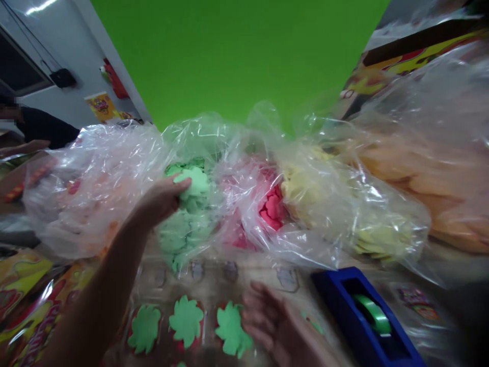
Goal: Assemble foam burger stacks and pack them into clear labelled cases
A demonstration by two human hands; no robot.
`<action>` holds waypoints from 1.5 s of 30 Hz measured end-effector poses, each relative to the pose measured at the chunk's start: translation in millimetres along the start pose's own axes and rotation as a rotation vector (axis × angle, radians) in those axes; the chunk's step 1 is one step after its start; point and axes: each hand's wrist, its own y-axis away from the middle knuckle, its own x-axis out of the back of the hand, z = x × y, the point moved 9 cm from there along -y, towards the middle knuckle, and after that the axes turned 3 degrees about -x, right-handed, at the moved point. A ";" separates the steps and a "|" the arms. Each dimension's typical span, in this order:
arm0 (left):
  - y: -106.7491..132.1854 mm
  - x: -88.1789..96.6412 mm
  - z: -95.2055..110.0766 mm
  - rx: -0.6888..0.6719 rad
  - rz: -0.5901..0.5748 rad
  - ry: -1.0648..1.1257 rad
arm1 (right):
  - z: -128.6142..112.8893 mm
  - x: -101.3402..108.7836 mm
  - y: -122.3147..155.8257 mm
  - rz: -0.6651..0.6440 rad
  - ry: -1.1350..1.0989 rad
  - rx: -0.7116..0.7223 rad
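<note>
The right hand point(273, 321), blurred at the lower centre of the frame, has its fingers loosely extended and nothing visible in them. Its fingertips are just beside the rightmost of three leafy-edged green pieces point(186, 321); whether they touch it cannot be told. Those pieces lie in a left-to-right row at the bottom of the frame, in the compartments of a clear tray point(208, 291), with red showing beneath them. A blue tape dispenser point(349, 290) stands at the lower right, to the right of that hand.

Farther off, left of centre, the left hand point(161, 202) pinches a pale green piece point(196, 182), thumb on top, at the mouth of a clear bag of green pieces point(185, 229). The held piece is roundish, without a clear long axis, and sticks out rightward from the fingers. From it, the tray row lies straight down the frame, toward the person; the right hand is nearer to that row, the left to the bag. Pink pieces point(273, 209) sit just right of the green bag, under clear plastic.
</note>
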 end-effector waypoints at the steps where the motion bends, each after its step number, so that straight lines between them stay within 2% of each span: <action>1: 26.9 -19.1 4.5 -0.005 -0.069 0.134 | -3.7 -15.9 -3.5 -0.028 -0.044 0.037; 3: 80.0 -54.9 11.4 0.000 -0.211 0.311 | -6.6 -49.2 -6.8 -0.126 -0.138 0.075; 4: 103.7 -67.7 14.0 -0.009 -0.259 0.321 | -3.7 -64.0 -6.2 -0.177 -0.176 0.052; 5: 123.5 -73.6 15.9 -0.035 -0.259 0.284 | -0.4 -76.1 -3.9 -0.220 -0.199 0.033; 7: 153.4 -71.0 20.2 -0.139 -0.183 0.161 | 9.5 -91.5 4.7 -0.275 -0.214 -0.014; 9: 174.6 -56.4 23.0 -0.251 -0.061 0.065 | 21.8 -96.7 15.3 -0.293 -0.195 -0.050; 11: 188.9 -41.5 14.7 -0.253 0.010 0.096 | 36.1 -96.3 24.6 -0.294 -0.160 -0.080; 14: 203.3 -14.3 -22.5 -0.065 0.156 0.424 | 61.0 -84.1 30.2 -0.215 -0.081 -0.138; 16: 216.6 6.5 -56.6 0.049 0.320 0.704 | 78.3 -64.2 29.3 -0.069 -0.029 -0.197; 18: 234.7 23.3 -93.5 0.136 0.447 0.859 | 90.3 -38.2 29.1 0.109 0.021 -0.236; 21: 271.4 35.8 -149.6 0.304 0.503 0.812 | 95.4 -2.1 32.9 0.324 0.078 -0.243; 23: 301.4 50.1 -175.6 0.322 0.602 0.580 | 93.0 14.8 36.9 0.426 0.099 -0.222; 24: 315.5 58.9 -180.0 0.275 0.663 0.392 | 91.0 20.8 39.1 0.469 0.109 -0.207; 26: 334.5 63.4 -169.6 0.078 0.689 -0.057 | 87.7 27.5 42.7 0.536 0.123 -0.175; 28: 341.7 40.2 -152.6 -0.189 0.545 -0.437 | 87.8 27.8 44.4 0.560 0.137 -0.160; 30: 348.0 9.5 -146.9 -0.406 0.380 -0.664 | 90.9 24.3 43.5 0.533 0.155 -0.158; 31: 351.2 0.1 -148.2 -0.462 0.344 -0.735 | 93.8 22.7 42.9 0.513 0.168 -0.170; 34: 354.3 -5.9 -158.4 -0.444 0.328 -0.823 | 104.9 19.9 41.9 0.448 0.205 -0.225; 37: 354.3 3.5 -156.2 -0.387 0.357 -0.757 | 116.1 10.3 40.6 0.331 0.220 -0.255; 41: 352.0 22.0 -129.1 -0.296 0.506 -0.553 | 136.4 -23.3 40.9 0.075 0.175 -0.296; 45: 334.3 4.8 -100.2 -0.231 0.370 -0.359 | 153.9 -47.7 44.7 -0.084 0.155 -0.338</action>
